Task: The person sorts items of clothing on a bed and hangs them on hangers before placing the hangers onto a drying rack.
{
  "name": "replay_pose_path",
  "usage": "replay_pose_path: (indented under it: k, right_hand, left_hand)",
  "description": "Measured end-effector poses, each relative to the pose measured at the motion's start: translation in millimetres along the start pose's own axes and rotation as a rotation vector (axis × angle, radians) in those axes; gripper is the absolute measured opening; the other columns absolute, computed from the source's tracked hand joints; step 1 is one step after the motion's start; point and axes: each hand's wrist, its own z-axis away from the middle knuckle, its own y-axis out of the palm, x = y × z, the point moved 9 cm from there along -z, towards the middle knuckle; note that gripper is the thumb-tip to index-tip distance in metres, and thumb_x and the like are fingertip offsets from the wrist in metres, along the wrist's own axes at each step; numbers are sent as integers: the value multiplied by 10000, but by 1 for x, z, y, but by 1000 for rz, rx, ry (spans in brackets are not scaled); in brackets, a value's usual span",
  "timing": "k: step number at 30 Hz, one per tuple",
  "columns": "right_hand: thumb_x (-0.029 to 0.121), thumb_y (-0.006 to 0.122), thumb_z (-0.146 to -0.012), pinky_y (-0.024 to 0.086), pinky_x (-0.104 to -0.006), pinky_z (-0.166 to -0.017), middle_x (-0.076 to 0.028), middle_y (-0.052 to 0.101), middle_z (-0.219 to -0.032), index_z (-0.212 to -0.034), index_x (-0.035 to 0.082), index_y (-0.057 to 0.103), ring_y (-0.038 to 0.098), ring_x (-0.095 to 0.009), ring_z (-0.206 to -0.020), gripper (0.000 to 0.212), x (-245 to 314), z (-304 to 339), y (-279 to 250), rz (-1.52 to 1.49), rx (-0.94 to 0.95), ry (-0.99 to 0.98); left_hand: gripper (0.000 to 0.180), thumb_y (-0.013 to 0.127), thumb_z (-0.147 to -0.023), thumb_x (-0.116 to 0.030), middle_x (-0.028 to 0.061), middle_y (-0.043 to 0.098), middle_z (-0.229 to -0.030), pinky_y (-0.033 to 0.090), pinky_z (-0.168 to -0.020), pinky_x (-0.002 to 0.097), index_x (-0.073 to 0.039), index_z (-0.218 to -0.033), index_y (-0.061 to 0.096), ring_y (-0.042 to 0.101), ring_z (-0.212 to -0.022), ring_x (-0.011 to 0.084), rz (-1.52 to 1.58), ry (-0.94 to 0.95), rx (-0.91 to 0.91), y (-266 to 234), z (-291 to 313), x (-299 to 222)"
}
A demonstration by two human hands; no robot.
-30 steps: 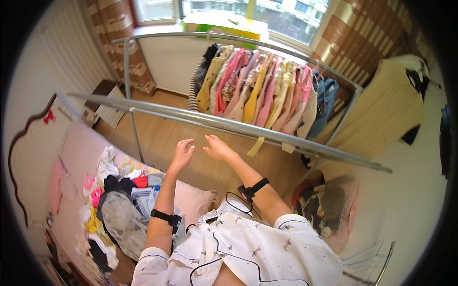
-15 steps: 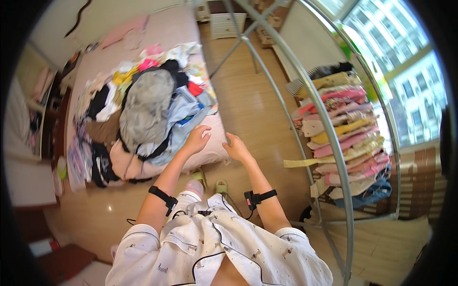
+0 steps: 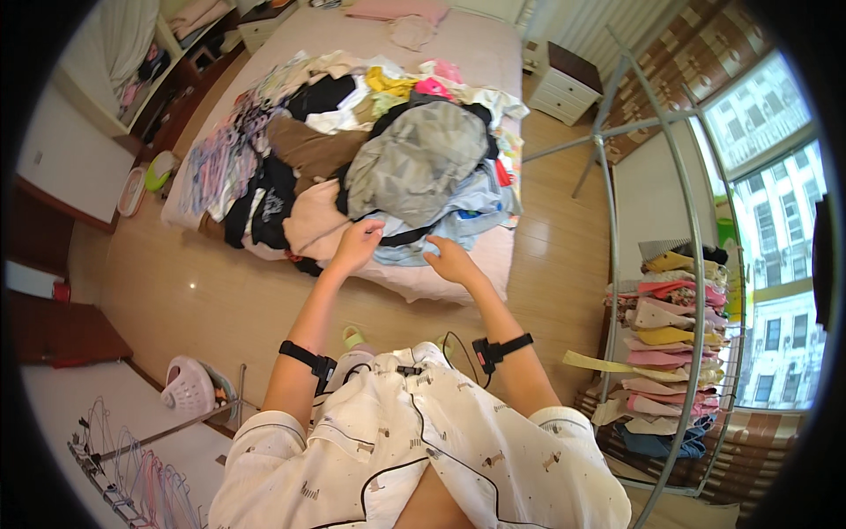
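Note:
A large heap of clothes covers the middle of the pink-sheeted bed, with a crumpled grey garment on top. My left hand is in front of the heap's near edge, between a pale peach cloth and a light blue garment. Its fingers are loosely bent, with nothing visible in them. My right hand is over the blue garment's near side, fingers apart and holding nothing. Whether either hand touches the cloth, I cannot tell. A brown garment and a black one lie further left.
On my right stands a metal drying rack hung with a row of small clothes. A white nightstand is beyond the bed. Behind on the left are a white laundry basket and several wire hangers.
My view has turned left, so the bed and heap appear further right and the basket and hangers have come in. My hands are now at the heap's near edge, closer to the clothes.

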Motion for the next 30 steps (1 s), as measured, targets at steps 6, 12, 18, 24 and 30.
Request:
replay_pose_path:
  k: [6, 12, 18, 24, 30]
  right_hand:
    - [271, 633, -896, 461, -386, -995, -236, 604, -1283, -1308, -27, 559, 582, -371, -1178, 513, 121, -85, 122, 28, 221, -227]
    - [325, 618, -909, 426, -405, -1042, -245, 563, -1333, -1345, -6, 533, 539, -383, -1229, 553, 151, -128, 165, 109, 368, -156]
    - [316, 620, -898, 423, -389, -1055, -240, 543, -1369, -1371, -23, 501, 538, -354, -1255, 594, 123, -206, 177, 53, 366, -28]
    - [278, 681, -833, 389, -389, -1094, -250, 496, -1411, -1370, -28, 499, 483, -366, -1308, 644, 58, -324, 237, 31, 342, 22]
    - [201, 731, -763, 362, -388, -1114, -251, 327, -1529, -1484, 29, 339, 406, -385, -1362, 839, 33, -399, 301, -32, 337, 31]
  left_hand:
    - [248, 575, -944, -146, 142, 707, -1000, 526, -796, 330, 11, -1114, 665, 673, -885, 201, -186, -61, -208, -185, 49, 51]
    - [238, 577, -957, -146, 94, 709, -972, 509, -757, 300, 4, -1116, 670, 646, -837, 162, -62, -125, -272, -260, 54, 88]
    - [228, 552, -991, -124, 60, 693, -1060, 508, -790, 260, -5, -1160, 649, 651, -923, 134, 8, -197, -127, -267, 9, 121]
    - [234, 565, -980, -120, 74, 698, -1045, 511, -758, 252, 0, -1162, 650, 649, -879, 131, -1, -241, -66, -292, -61, 144]
    - [220, 572, -967, -102, 76, 701, -1007, 506, -784, 259, 14, -1133, 658, 638, -879, 118, -48, -385, 10, -324, -123, 174]
